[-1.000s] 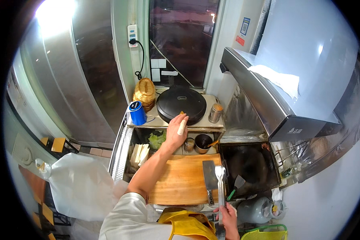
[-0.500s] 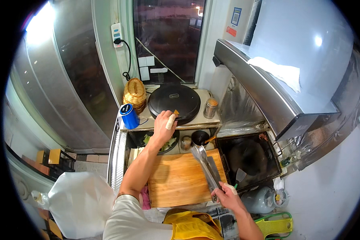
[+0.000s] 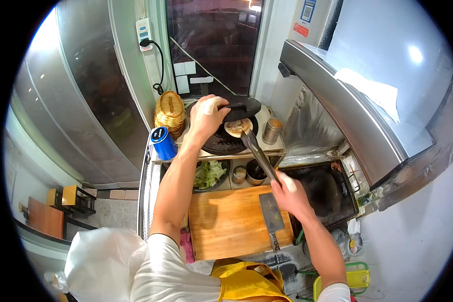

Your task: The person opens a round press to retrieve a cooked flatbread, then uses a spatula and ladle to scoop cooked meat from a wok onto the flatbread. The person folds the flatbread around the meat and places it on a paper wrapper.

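My left hand [image 3: 210, 117] grips the front handle of the electric griddle's black lid [image 3: 247, 106], which stands raised. Below the lid lies the dark round cooking plate [image 3: 221, 145]. My right hand [image 3: 290, 194] is wrapped round metal tongs [image 3: 259, 155] that reach forward over the plate. At their tips is a round browned flatbread [image 3: 238, 127], just under the lid; whether it touches the plate I cannot tell. A cleaver [image 3: 272, 212] lies on the wooden cutting board [image 3: 224, 221], nearer me than the tongs.
Lettuce [image 3: 209, 174] fills a dark bowl behind the board, beside a small jar [image 3: 239, 174] and a dark pot [image 3: 256, 172]. A blue cylinder [image 3: 163, 144], wicker basket [image 3: 169, 113] and spice shaker [image 3: 272, 131] surround the griddle. A black pan [image 3: 319, 196] and steel hood [image 3: 337, 100] are right.
The griddle lid has gone from shut to raised in my left hand. My right hand has carried the tongs forward from above the board to the griddle, uncovering the cleaver.
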{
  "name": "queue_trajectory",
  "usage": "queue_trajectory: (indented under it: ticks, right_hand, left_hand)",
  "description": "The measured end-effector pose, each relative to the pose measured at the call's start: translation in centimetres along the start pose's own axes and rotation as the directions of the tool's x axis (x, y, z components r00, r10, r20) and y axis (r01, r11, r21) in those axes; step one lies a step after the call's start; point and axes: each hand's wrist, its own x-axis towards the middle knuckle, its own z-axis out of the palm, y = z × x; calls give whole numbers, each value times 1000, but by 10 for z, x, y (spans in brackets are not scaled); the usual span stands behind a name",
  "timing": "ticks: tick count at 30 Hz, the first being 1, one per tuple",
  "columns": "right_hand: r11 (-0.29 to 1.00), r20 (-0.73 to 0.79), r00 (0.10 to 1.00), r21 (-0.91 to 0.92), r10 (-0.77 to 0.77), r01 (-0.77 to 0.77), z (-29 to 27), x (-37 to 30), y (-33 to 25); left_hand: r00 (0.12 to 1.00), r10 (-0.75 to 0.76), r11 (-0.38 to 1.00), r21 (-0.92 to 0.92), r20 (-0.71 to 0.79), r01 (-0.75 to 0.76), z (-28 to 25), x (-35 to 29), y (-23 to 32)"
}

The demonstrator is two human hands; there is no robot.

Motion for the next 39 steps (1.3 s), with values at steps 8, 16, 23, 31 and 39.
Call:
queue_trajectory:
  ticks: [8, 16, 23, 31, 39]
  right_hand:
    - [967, 167, 984, -253, 64, -20, 18, 97, -6]
    - [139, 563, 772, 774, 296, -618, 69, 79, -5]
    - [384, 398, 891, 804, 218, -453, 77, -1, 23]
    - [374, 565, 787, 694, 248, -615, 60, -159, 34]
    - [809, 308, 856, 305, 415, -502, 123, -156, 58]
  left_hand:
    - [999, -17, 1000, -11, 48, 18, -8, 28, 1]
    - [999, 20, 999, -36, 43, -19, -10, 35, -5]
    - [994, -48, 998, -34, 94, 52, -7, -22, -1]
    - [984, 69, 995, -64, -161, -81, 52, -123, -16]
    - [540, -704, 60, -719, 462, 692, 74, -285, -43]
